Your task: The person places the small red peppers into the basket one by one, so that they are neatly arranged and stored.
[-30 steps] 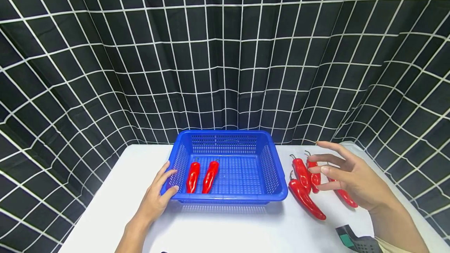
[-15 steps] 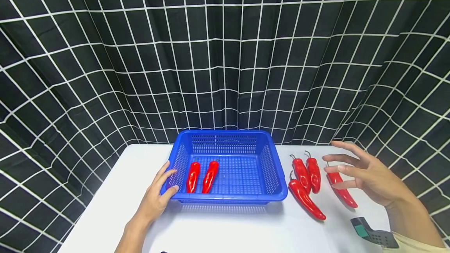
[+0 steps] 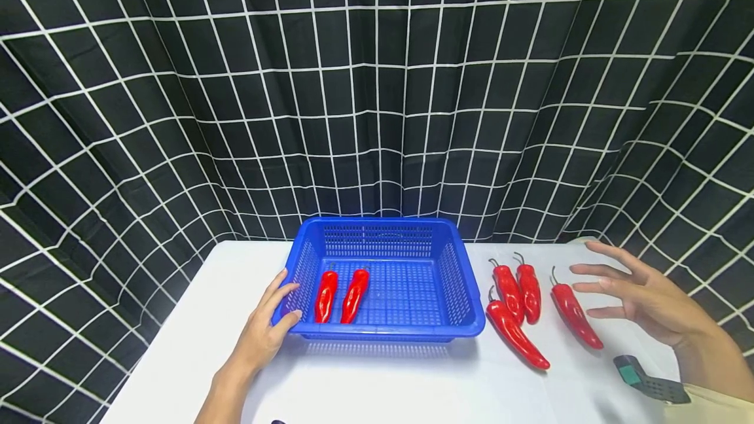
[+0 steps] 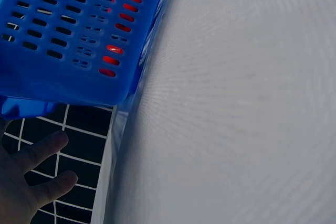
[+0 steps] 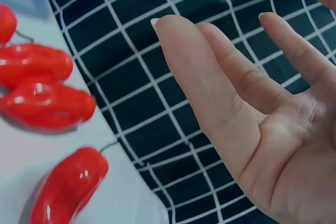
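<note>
My left hand [image 3: 262,332] holds the front left corner of a blue plastic basket [image 3: 383,330], thumb and a finger over the rim. In the left wrist view, two of its fingers [image 4: 55,187] stick out below the rim. Inside the basket lie two red chili peppers, one left [image 3: 326,298], one right [image 3: 355,296]. Right of the basket, three more lie close together: a front chili [image 3: 515,335], a middle chili [image 3: 508,293] and a back chili [image 3: 529,293]. A separate chili [image 3: 574,316] lies left of my right hand [image 3: 654,296], which hovers with spread fingers, holding nothing.
The basket and chilies rest on a white table [image 3: 377,385]. A black curtain with a white grid [image 3: 377,97] hangs behind and on both sides. A dark strap with a green patch [image 3: 648,381] sits at my right wrist, by a pale sleeve.
My right hand has moved right, away from the grouped chilies and past the separate one, which now shows in full. The left hand and basket have stayed in place.
</note>
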A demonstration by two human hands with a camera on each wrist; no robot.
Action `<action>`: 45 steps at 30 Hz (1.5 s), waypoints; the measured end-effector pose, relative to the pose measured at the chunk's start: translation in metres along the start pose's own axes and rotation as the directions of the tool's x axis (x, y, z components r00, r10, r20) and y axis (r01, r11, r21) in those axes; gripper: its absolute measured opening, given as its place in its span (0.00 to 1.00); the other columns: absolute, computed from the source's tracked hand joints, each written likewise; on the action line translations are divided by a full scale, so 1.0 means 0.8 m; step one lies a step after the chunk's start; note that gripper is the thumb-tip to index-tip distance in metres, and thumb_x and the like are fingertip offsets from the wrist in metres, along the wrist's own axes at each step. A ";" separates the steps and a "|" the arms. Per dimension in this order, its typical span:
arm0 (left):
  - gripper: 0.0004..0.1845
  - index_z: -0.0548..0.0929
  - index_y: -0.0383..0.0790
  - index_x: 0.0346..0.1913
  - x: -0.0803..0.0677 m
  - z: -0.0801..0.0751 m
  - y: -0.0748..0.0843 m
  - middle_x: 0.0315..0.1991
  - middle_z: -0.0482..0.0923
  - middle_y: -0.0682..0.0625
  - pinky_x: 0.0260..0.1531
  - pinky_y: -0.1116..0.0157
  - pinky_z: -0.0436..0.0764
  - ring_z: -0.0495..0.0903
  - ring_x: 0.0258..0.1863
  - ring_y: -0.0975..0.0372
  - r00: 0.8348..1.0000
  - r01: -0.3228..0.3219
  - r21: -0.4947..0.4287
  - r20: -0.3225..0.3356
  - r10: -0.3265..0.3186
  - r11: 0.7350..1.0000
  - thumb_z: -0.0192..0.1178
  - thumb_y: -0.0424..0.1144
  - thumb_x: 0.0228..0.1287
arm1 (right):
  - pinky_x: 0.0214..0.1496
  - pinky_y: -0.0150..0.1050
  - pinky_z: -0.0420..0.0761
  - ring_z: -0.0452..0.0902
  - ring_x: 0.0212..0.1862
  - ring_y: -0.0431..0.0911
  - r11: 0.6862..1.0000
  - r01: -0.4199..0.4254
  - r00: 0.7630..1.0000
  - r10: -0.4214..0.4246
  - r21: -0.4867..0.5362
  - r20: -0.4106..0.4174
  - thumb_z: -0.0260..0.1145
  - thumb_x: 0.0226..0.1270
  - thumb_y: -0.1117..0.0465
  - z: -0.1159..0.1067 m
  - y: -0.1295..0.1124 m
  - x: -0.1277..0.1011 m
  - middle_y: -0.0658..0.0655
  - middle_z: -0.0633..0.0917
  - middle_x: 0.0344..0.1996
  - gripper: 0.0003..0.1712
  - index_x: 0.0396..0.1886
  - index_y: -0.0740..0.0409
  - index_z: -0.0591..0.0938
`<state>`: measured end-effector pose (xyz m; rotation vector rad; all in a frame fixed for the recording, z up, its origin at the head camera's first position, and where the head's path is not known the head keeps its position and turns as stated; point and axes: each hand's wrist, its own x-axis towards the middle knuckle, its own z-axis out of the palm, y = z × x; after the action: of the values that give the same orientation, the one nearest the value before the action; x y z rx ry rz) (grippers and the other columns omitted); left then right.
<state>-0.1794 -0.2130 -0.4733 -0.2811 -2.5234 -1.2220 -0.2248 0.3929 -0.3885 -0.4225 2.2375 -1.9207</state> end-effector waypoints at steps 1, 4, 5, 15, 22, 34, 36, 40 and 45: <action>0.26 0.73 0.41 0.65 0.000 0.000 0.000 0.75 0.53 0.49 0.60 0.35 0.55 0.53 0.71 0.44 1.000 0.001 -0.001 -0.001 -0.001 1.000 0.58 0.40 0.64 | 0.39 0.56 0.82 0.81 0.49 0.43 1.000 -0.011 1.000 0.011 -0.006 -0.009 0.52 0.72 0.70 -0.002 0.002 -0.001 0.41 0.81 0.53 0.38 0.75 0.37 0.55; 0.26 0.73 0.42 0.65 0.000 0.000 0.001 0.75 0.52 0.49 0.60 0.35 0.55 0.52 0.71 0.44 1.000 0.014 0.003 0.005 -0.014 1.000 0.57 0.40 0.64 | 0.39 0.57 0.82 0.82 0.48 0.43 0.999 -0.036 0.999 0.035 -0.010 -0.035 0.53 0.72 0.69 -0.008 0.009 -0.001 0.40 0.81 0.52 0.38 0.75 0.37 0.54; 0.26 0.73 0.42 0.66 0.000 0.000 0.002 0.75 0.52 0.49 0.60 0.35 0.55 0.52 0.71 0.44 1.000 0.019 0.005 0.007 -0.019 1.000 0.56 0.40 0.64 | 0.39 0.57 0.82 0.82 0.48 0.42 0.999 -0.044 0.998 0.043 -0.020 -0.044 0.54 0.72 0.68 -0.010 0.011 -0.001 0.39 0.80 0.52 0.39 0.75 0.36 0.53; 0.26 0.73 0.42 0.65 0.000 0.001 0.001 0.75 0.52 0.49 0.60 0.35 0.55 0.52 0.71 0.45 1.000 0.021 -0.004 0.004 -0.021 1.000 0.57 0.40 0.64 | 0.40 0.57 0.82 0.82 0.46 0.40 0.995 -0.092 0.992 0.090 -0.027 -0.083 0.54 0.73 0.65 -0.031 0.029 0.001 0.34 0.79 0.50 0.37 0.75 0.34 0.52; 0.26 0.73 0.45 0.66 0.001 0.004 -0.001 0.75 0.52 0.51 0.60 0.35 0.56 0.52 0.71 0.45 0.999 0.036 -0.001 0.012 -0.036 0.999 0.56 0.41 0.64 | 0.41 0.55 0.82 0.83 0.46 0.41 0.988 -0.143 0.986 0.148 0.061 -0.084 0.53 0.74 0.63 -0.042 0.044 -0.002 0.34 0.80 0.49 0.37 0.74 0.32 0.52; 0.26 0.73 0.44 0.65 0.001 0.001 0.001 0.75 0.52 0.50 0.60 0.35 0.55 0.52 0.72 0.45 0.999 0.030 -0.008 0.014 -0.030 1.000 0.56 0.41 0.64 | 0.45 0.59 0.79 0.82 0.45 0.40 0.966 -0.259 0.957 0.258 0.012 -0.135 0.57 0.73 0.59 -0.047 0.068 -0.002 0.30 0.78 0.44 0.36 0.72 0.29 0.52; 0.26 0.73 0.44 0.66 0.001 0.001 0.001 0.75 0.52 0.50 0.60 0.35 0.55 0.52 0.72 0.45 1.000 0.028 -0.010 0.014 -0.028 1.000 0.56 0.40 0.64 | 0.46 0.59 0.79 0.82 0.46 0.42 0.959 -0.283 0.949 0.275 -0.032 -0.153 0.59 0.72 0.57 -0.047 0.072 -0.002 0.31 0.77 0.45 0.39 0.73 0.29 0.51; 0.26 0.73 0.43 0.66 0.001 0.001 0.000 0.75 0.51 0.51 0.61 0.36 0.54 0.51 0.72 0.46 0.999 0.032 -0.016 0.015 -0.032 0.999 0.57 0.40 0.64 | 0.48 0.57 0.79 0.81 0.49 0.49 0.934 -0.347 0.928 0.328 -0.084 -0.177 0.62 0.69 0.54 -0.046 0.078 -0.001 0.42 0.78 0.50 0.43 0.76 0.33 0.49; 0.26 0.73 0.44 0.66 0.000 0.001 0.000 0.75 0.52 0.50 0.61 0.35 0.54 0.51 0.72 0.45 0.999 0.035 -0.014 0.018 -0.035 0.999 0.57 0.41 0.64 | 0.50 0.59 0.77 0.75 0.56 0.61 0.904 -0.392 0.915 0.364 -0.169 -0.175 0.63 0.69 0.51 -0.043 0.084 0.003 0.75 0.61 0.67 0.48 0.78 0.42 0.44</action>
<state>-0.1798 -0.2123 -0.4734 -0.2531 -2.5454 -1.2563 -0.2446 0.4331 -0.4492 0.1291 2.3911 -1.5749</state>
